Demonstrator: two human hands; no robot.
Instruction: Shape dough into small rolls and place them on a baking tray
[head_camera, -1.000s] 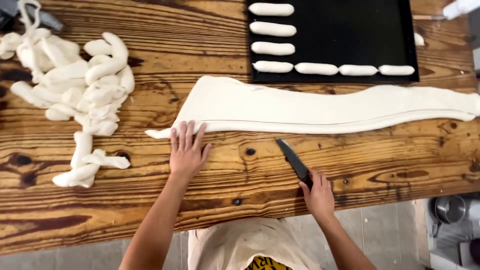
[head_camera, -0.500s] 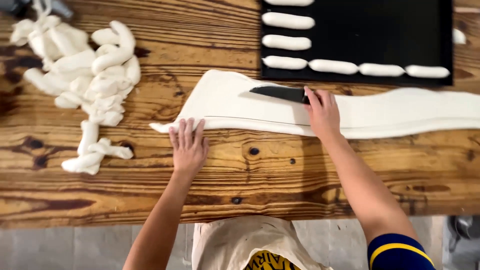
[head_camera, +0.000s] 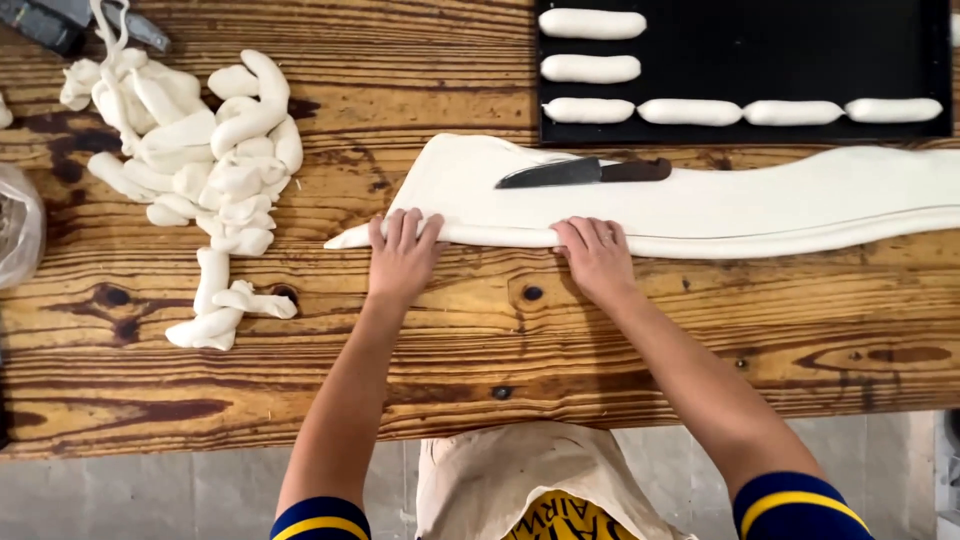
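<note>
Fingertips of both hands now press flat along the near, rolled edge of the long pale sheet of flattened dough (head_camera: 700, 200), fingers extended and lying close together rather than clamped around anything. The left hand (head_camera: 400, 258) sits near the sheet's tapered left tip; the right hand (head_camera: 597, 258) rests further right along the same edge. Half a second ago the right hand was on top of the sheet at the dark-handled knife with its grey blade (head_camera: 585, 172); that knife now lies alone on the sheet, blade pointing left, and the hand has come down to the edge beside the left one. Judging from this, cutting has paused and both hands are set on the rolled rim. Left of the sheet lies a heap of twisted white dough scraps (head_camera: 200, 160); beyond the sheet, a black baking tray (head_camera: 760, 50) carries white dough logs (head_camera: 590, 68). All of it rests on a worn wooden plank table (head_camera: 600, 340).
</note>
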